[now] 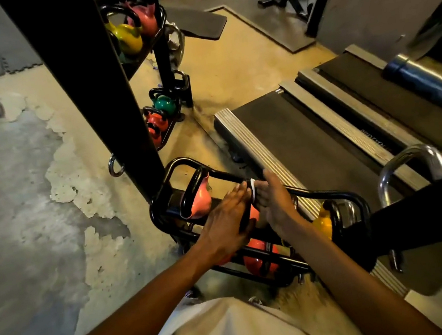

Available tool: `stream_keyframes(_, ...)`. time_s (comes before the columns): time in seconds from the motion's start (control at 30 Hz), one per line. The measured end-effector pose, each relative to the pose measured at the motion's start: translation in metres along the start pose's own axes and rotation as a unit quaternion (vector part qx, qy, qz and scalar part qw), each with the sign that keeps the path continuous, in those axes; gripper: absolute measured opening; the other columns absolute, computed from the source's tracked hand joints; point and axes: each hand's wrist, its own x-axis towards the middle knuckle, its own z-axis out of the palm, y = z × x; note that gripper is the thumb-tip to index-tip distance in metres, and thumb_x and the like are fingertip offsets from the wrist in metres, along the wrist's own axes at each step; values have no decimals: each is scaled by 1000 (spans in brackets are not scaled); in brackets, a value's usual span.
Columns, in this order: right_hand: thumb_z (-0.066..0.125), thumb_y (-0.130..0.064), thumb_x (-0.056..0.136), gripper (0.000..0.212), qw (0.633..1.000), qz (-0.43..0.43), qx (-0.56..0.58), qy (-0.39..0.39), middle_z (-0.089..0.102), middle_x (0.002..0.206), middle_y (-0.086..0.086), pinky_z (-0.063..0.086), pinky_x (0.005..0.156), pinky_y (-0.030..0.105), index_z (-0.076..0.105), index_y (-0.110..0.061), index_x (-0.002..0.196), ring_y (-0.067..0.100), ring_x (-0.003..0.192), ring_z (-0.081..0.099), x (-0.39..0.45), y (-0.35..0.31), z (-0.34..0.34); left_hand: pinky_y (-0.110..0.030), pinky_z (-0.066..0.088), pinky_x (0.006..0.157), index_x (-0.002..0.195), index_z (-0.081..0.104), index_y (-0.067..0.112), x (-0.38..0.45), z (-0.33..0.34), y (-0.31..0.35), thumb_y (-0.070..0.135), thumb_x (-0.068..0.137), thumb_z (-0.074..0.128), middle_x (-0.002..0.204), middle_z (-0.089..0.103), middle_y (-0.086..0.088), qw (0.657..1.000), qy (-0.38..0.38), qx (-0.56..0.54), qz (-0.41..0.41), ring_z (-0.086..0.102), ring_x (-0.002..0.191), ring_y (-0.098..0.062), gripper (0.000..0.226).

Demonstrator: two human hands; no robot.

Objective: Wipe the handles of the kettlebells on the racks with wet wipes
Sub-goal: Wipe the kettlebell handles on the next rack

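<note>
A black tubular rack (162,199) in front of me holds several kettlebells. A pink kettlebell (200,202) with a black handle leans at its left end. Beside it an orange-red kettlebell (254,214) shows between my hands, its black handle (244,220) running up between them. My left hand (225,219) lies flat against the handle's left side, fingers straight. My right hand (275,202) presses a white wet wipe (253,191) against the handle's top. A red kettlebell (259,258) sits on the lower tier and a yellow kettlebell (322,223) at the right.
A black upright post (97,79) stands just behind the rack. A mirror behind it reflects a rack with pink, yellow, green and red kettlebells (163,104). A treadmill (303,140) lies to the right, with chrome handles (409,169) nearby. The concrete floor (22,191) is worn and patchy.
</note>
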Motion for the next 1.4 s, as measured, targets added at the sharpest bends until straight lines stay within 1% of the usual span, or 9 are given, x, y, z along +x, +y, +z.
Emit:
stream_keyframes(0.17, 27, -66, 105, 83, 999, 30, -26, -33, 60, 143, 19, 37, 119, 40, 52, 3, 142, 32, 138, 54, -5, -30, 9, -40, 18, 131, 167, 15, 12, 3, 6, -1, 43, 102, 56, 174, 13, -8, 1000, -2, 5, -7, 10, 161, -18, 83)
stream_keyframes(0.33, 17, -94, 86, 106, 987, -19, -149, -57, 31, 169, -3, 14, 129, 49, 29, -24, 164, 18, 156, 28, -8, -2, 6, -41, 22, 130, 166, 16, 10, -1, 3, -2, 42, 102, 55, 173, 19, -13, 1000, 3, 6, 8, 16, 160, -23, 81)
stream_keyframes(0.47, 21, -109, 63, 130, 976, -69, -198, -55, 54, 155, 4, 25, 127, 52, 53, -19, 150, 23, 145, 48, 0, -8, 4, -41, 23, 130, 166, 18, 13, 1, 3, -3, 42, 102, 56, 173, 18, -9, 1000, 0, 3, 1, 17, 160, -21, 80)
stream_keyframes(0.6, 25, -110, 62, 102, 972, -85, -209, -71, 66, 140, -1, 28, 126, 51, 78, -35, 106, 17, 136, 55, 28, -9, -5, -43, 23, 129, 165, 20, 9, 4, 0, -3, 40, 101, 54, 173, 19, -11, 1000, -6, 0, 8, 13, 161, -21, 78)
stream_keyframes(0.83, 24, -97, 81, 91, 938, -160, -298, -83, 79, 110, -10, 40, 118, 46, 85, -32, 98, 14, 118, 67, 28, -30, -15, -42, 9, 132, 162, 31, 10, -21, 7, 11, 46, 103, 45, 174, 11, -9, 995, -30, 70, 65, -1, 162, -21, 71)
stream_keyframes(0.97, 20, -70, 105, 77, 870, -215, -432, -101, 77, 112, -9, 43, 112, 40, 84, -28, 101, 5, 108, 66, 29, -36, -9, -34, 26, 124, 163, 30, 13, -30, 9, 3, 43, 101, 46, 174, 14, -5, 996, -55, 50, 57, 11, 161, -25, 70)
stream_keyframes(1.03, 20, -77, 100, 80, 827, -228, -490, -152, 76, 111, -6, 50, 101, 35, 83, -28, 99, 3, 101, 67, 20, -34, -4, -36, 42, 113, 161, 32, 15, -32, 10, 0, 43, 99, 49, 170, 26, -7, 997, -52, 42, 50, 29, 155, -27, 70)
stream_keyframes(1.23, 18, -80, 99, 82, 755, -318, -551, -155, 72, 105, 4, 52, 90, 48, 72, -18, 109, 21, 98, 66, 31, -37, -9, -40, 42, 119, 158, 39, 11, -30, 20, -1, 43, 99, 49, 165, 38, -10, 996, -55, 55, 40, 36, 151, -27, 67)
stream_keyframes(1.4, 30, -56, 110, 62, 674, -353, -609, -225, 50, 158, 3, 44, 114, 36, 61, -12, 142, 16, 140, 51, 23, -37, -9, -35, 42, 115, 146, 55, 10, -35, 17, 3, 41, 97, 53, 158, 48, -11, 994, -45, 93, 48, 42, 146, -29, 58)
